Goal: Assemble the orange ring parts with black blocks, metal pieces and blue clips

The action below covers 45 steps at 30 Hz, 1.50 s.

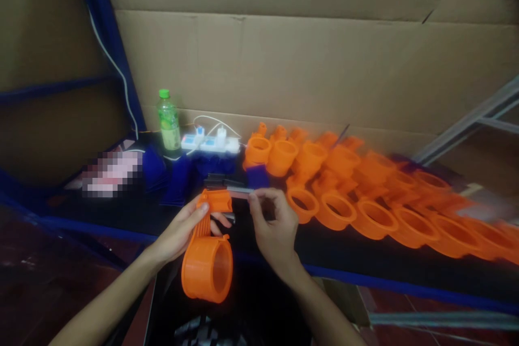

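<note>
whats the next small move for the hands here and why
Probably ease the thin grey strip leftward into the top end of the orange part. The right hand pinches the strip, whose tip sits right at that end, and the left hand grips the part just below it. Whether there is a slot is too blurred to tell.

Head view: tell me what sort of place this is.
Likely a small assembly workbench: rows of identical orange plastic ring parts line the dark bench, cardboard sheets wall it, and the left hand holds one orange ring part while the right hand pinches a thin grey strip.
</note>
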Available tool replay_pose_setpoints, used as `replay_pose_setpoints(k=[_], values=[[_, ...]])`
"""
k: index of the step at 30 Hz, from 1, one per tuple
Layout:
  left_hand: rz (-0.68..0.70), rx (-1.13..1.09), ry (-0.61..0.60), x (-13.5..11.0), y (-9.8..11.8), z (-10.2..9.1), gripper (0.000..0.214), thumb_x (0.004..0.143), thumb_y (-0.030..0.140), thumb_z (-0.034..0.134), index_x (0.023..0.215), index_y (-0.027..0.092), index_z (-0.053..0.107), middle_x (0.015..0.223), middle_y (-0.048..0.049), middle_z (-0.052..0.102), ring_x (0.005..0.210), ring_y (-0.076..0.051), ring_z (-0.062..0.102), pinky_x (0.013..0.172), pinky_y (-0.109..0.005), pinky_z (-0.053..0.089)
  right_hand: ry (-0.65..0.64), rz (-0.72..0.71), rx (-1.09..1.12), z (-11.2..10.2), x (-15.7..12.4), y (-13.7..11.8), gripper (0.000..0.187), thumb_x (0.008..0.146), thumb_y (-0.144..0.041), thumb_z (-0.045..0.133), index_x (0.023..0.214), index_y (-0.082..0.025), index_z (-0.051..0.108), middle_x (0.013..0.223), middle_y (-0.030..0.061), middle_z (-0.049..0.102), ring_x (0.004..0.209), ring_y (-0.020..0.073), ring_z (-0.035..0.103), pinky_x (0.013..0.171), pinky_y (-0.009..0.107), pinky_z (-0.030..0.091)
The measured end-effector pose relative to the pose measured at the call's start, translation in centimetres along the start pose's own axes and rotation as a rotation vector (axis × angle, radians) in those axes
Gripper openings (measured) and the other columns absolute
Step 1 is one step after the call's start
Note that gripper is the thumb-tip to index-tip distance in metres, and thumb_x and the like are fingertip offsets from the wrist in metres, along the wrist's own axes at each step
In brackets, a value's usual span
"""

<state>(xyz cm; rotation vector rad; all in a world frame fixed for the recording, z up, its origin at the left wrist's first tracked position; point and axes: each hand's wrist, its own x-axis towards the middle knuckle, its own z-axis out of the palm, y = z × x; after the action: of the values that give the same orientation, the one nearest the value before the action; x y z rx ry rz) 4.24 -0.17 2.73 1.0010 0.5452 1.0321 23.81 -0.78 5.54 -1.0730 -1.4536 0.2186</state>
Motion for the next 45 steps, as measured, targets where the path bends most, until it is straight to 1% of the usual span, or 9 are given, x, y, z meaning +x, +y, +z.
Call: replay_pose_setpoints(k=[6,11,15,22,27,33,38,41,45], values=[[0.0,0.019,0.039,0.0,-0.1,0.0,0.036,0.098,0.04,0.055,0.119,0.012,0.063,0.093,-0.0122,0.073,0.069,-0.017,0.068,0.068,-0.027,0.058,-0.103,0.126,0.111,0.0,0.1,0.8,0.014,0.096,-0.034,0.059,0.095,-0.02,0.061,0.078,0.001,0.063,0.064,0.0108,0.06,0.058,0.023,0.05],[0.006,0.041,0.04,0.0,0.0,-0.1,0.035,0.098,0.041,0.055,0.115,0.011,0.064,0.091,-0.0118,0.073,0.068,-0.016,0.068,0.065,-0.025,0.056,-0.204,0.257,0.243,-0.4,0.8,0.4,0.02,0.096,-0.04,0.06,0.097,-0.02,0.058,0.077,-0.0003,0.062,0.055,0.0081,0.054,0.046,0.018,0.043],[0.012,0.078,0.051,0.0,0.1,0.0,0.034,0.097,0.041,0.056,0.115,0.012,0.063,0.091,-0.0114,0.073,0.067,-0.015,0.067,0.064,-0.025,0.055,-0.241,0.325,0.306,-0.5,1.2,-0.1,0.025,0.095,-0.044,0.059,0.097,-0.02,0.057,0.077,-0.0008,0.061,0.052,0.0072,0.052,0.043,0.017,0.041],[0.016,0.125,0.037,0.0,-0.2,0.0,0.036,0.097,0.041,0.058,0.121,0.015,0.058,0.082,-0.007,0.07,0.064,-0.014,0.065,0.064,-0.025,0.052,-0.333,0.252,0.226,-1.1,1.4,-0.1,0.022,0.095,-0.04,0.06,0.095,-0.019,0.059,0.079,0.0017,0.065,0.062,0.0107,0.061,0.05,0.019,0.049],[0.031,0.086,0.046,0.1,-0.2,0.0,0.036,0.097,0.042,0.057,0.121,0.015,0.057,0.082,-0.0068,0.069,0.064,-0.014,0.065,0.064,-0.025,0.051,-0.34,0.243,0.207,-0.6,1.2,0.0,0.02,0.095,-0.039,0.06,0.095,-0.019,0.059,0.08,0.0021,0.067,0.065,0.0118,0.063,0.052,0.02,0.049],[0.053,0.187,-0.02,0.0,-0.3,-0.1,0.038,0.098,0.043,0.055,0.124,0.016,0.056,0.086,-0.0074,0.07,0.064,-0.015,0.065,0.064,-0.026,0.051,-0.385,0.21,0.154,0.2,0.5,0.0,0.018,0.096,-0.037,0.059,0.094,-0.019,0.063,0.082,0.0016,0.066,0.071,0.0123,0.062,0.06,0.022,0.049],[0.058,0.217,-0.055,0.0,-0.3,-0.2,0.036,0.1,0.041,0.052,0.124,0.015,0.057,0.087,-0.0094,0.071,0.063,-0.014,0.065,0.062,-0.024,0.05,-0.409,0.154,0.195,-0.4,1.4,-0.1,0.018,0.091,-0.034,0.066,0.084,-0.018,0.067,0.082,0.0019,0.061,0.074,0.0121,0.057,0.063,0.022,0.048],[0.024,0.153,-0.083,-0.1,-0.3,-0.2,0.039,0.099,0.041,0.052,0.127,0.015,0.057,0.089,-0.0108,0.071,0.062,-0.015,0.066,0.06,-0.024,0.05,-0.499,0.23,0.292,-1.4,2.3,-0.2,0.018,0.086,-0.035,0.072,0.083,-0.018,0.069,0.086,0.0026,0.062,0.071,0.0113,0.057,0.057,0.021,0.048],[-0.025,0.059,-0.132,-0.2,-0.2,-0.3,0.048,0.098,0.042,0.054,0.138,0.015,0.052,0.091,-0.0127,0.071,0.062,-0.017,0.067,0.059,-0.027,0.052,-0.657,0.378,0.447,-2.4,2.9,-0.3,0.018,0.083,-0.034,0.074,0.091,-0.018,0.072,0.087,0.0034,0.068,0.068,0.0117,0.061,0.05,0.02,0.051]])
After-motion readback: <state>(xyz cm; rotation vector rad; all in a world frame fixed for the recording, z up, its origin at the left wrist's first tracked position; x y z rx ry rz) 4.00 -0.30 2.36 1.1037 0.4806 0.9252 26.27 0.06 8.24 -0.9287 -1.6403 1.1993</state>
